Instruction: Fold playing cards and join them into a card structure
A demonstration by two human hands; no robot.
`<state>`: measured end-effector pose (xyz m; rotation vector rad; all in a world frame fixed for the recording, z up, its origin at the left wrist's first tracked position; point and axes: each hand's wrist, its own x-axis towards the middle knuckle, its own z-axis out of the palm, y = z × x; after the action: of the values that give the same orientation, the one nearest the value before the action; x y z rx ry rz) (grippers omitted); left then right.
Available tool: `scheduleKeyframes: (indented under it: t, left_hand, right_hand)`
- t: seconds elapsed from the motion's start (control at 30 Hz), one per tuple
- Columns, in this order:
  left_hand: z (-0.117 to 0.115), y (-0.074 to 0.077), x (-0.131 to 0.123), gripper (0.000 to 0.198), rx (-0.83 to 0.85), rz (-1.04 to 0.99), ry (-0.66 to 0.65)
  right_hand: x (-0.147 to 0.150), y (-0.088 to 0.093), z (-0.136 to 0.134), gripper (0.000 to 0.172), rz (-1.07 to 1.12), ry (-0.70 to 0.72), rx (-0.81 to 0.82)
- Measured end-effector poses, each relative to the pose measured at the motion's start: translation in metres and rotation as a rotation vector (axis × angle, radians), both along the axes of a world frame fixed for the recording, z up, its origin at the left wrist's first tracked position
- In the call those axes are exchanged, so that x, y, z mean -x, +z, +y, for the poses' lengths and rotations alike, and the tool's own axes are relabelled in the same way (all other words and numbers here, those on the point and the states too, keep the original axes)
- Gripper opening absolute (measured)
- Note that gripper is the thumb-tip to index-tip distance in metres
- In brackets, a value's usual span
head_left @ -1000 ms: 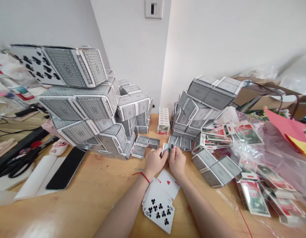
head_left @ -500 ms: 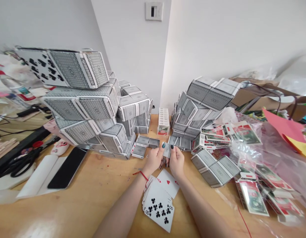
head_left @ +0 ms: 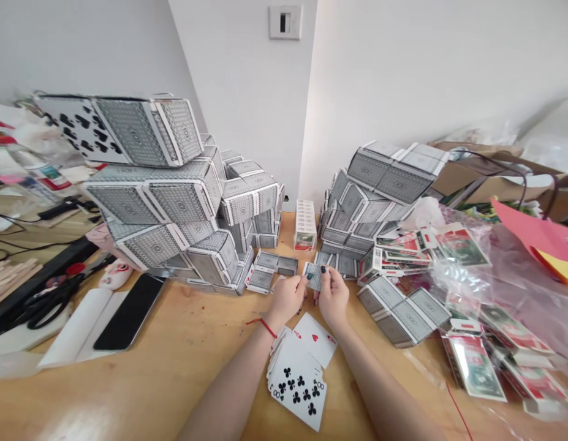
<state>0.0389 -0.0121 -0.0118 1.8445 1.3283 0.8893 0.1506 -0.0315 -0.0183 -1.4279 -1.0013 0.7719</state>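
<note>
At the bottom centre of the frame, a loose pile of cards lies face up, an eight of clubs on top and an ace of hearts sticking out behind. Just beyond, in the centre, the left hand and the right hand pinch one card between them, its grey back upward, the thumbs upon it. A phone is at the left, a card block at the right. Farther, two grey stacks, left and right, stand before the wall.
</note>
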Motion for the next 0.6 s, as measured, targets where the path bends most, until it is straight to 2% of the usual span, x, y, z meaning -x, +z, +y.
scheduleKeyframes:
  t: [0.17,0.27,0.33,0.43,0.57,0.6]
  left_hand:
    - [-0.001,-0.001,-0.002,0.041,0.186,-0.301,-0.020]
    - [0.000,0.001,-0.003,0.033,0.288,-0.502,-0.004]
    - [0.002,0.002,-0.001,0.030,0.296,-0.571,0.035]
    - [0.006,0.001,0.001,0.028,0.232,-0.587,0.132]
    - [0.008,-0.001,0.003,0.026,0.145,-0.509,0.282]
    - [0.008,-0.002,0.002,0.026,0.135,-0.490,0.290]
  right_hand:
    - [-0.004,0.008,-0.001,0.033,0.040,0.036,-0.039]
    - [-0.006,0.007,0.000,0.042,0.005,0.108,-0.035]
    - [-0.007,0.003,0.002,0.048,-0.042,0.155,-0.015]
    - [-0.006,-0.002,0.004,0.044,-0.306,0.219,-0.015]
    - [-0.001,0.000,0.001,0.019,-0.742,0.328,-0.024]
    - [0.001,0.002,0.000,0.019,-0.804,0.351,-0.013]
